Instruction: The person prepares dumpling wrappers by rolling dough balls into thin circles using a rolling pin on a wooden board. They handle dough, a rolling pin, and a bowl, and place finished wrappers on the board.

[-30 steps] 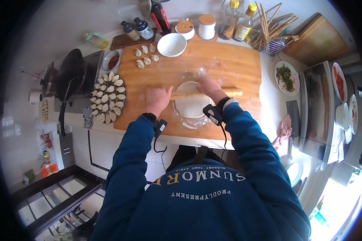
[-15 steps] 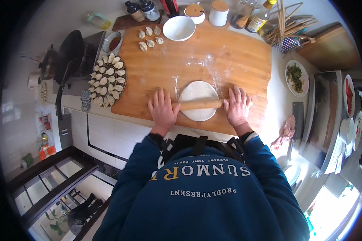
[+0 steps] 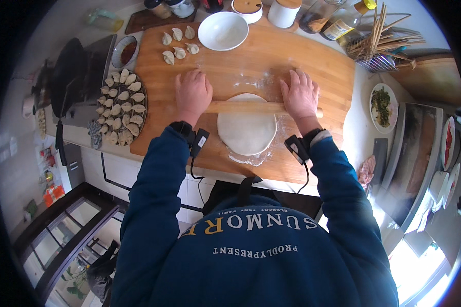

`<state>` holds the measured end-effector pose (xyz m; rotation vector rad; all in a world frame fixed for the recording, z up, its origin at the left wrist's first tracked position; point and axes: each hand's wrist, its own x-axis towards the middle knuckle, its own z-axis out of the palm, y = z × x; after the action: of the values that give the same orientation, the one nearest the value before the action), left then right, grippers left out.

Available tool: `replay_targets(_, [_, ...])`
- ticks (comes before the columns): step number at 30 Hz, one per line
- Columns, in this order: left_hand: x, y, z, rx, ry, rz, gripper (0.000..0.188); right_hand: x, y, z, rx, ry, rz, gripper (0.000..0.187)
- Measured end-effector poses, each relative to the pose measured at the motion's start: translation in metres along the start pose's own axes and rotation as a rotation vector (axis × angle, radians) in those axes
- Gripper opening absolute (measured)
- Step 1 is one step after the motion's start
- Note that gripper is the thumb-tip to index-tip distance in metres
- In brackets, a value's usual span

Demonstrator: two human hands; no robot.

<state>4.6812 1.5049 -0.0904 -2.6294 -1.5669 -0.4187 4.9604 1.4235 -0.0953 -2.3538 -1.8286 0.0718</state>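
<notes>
A round, flat sheet of white dough [image 3: 247,134] lies on the floured wooden board [image 3: 317,59]. Across its far part rests a wooden rolling pin [image 3: 248,107]. My left hand [image 3: 193,95] presses palm-down over the pin's left end, fingers stretched forward, hiding that end. My right hand [image 3: 300,94] lies over the pin's right part with its fingers extended; the tip shows past the wrist. Neither hand wraps its fingers round the pin. Loose flour shows beyond the dough and along its near edge.
Left of the board stands a round tray of dumplings [image 3: 123,95]; several more dumplings [image 3: 179,52] sit at the board's far left. A white bowl [image 3: 223,31] is at the back. Jars and bottles line the wall. Right are a chopstick basket [image 3: 379,60] and a plate of chopped greens [image 3: 381,106].
Both hands and the rolling pin have moved forward, from the dough's near part to its far part. The dough's near edge now shows uncovered, and the view has shifted slightly.
</notes>
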Motion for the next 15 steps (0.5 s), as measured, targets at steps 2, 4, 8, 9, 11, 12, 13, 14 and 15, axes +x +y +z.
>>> replay_targets(2, [0.019, -0.006, 0.007, 0.04, 0.072, 0.036, 0.017, 0.018, 0.0, -0.001, 0.039, 0.093, -0.036, 0.041])
replay_targets(4, [0.027, -0.005, 0.007, 0.065, -0.003, 0.07, 0.023, 0.018, -0.002, -0.007, 0.027, 0.165, -0.115, 0.037])
replay_targets(8, [-0.02, 0.023, -0.021, 0.133, 0.051, -0.081, 0.028, -0.047, -0.009, -0.02, 0.022, 0.157, -0.217, 0.041])
replay_targets(9, [-0.045, 0.033, -0.032, 0.072, -0.121, -0.14, 0.035, -0.067, -0.011, -0.021, -0.017, 0.054, -0.217, 0.043])
replay_targets(11, [-0.08, 0.051, -0.048, 0.024, -0.011, -0.073, 0.043, -0.095, -0.014, -0.017, 0.004, -0.004, -0.181, 0.049])
replay_targets(12, [-0.087, 0.054, -0.051, 0.008, -0.012, -0.065, 0.046, -0.101, -0.018, -0.011, 0.029, 0.065, -0.177, 0.05])
replay_targets(13, [-0.088, 0.053, -0.052, 0.006, -0.099, -0.084, 0.048, -0.099, -0.019, -0.007, 0.037, 0.052, -0.145, 0.051])
replay_targets(14, [-0.084, 0.051, -0.05, -0.009, 0.0, -0.022, 0.046, -0.092, -0.023, -0.001, 0.049, 0.073, -0.129, 0.052])
replay_targets(15, [-0.069, 0.044, -0.043, -0.009, 0.018, 0.015, 0.044, -0.079, -0.025, 0.005, 0.047, 0.013, -0.069, 0.053])
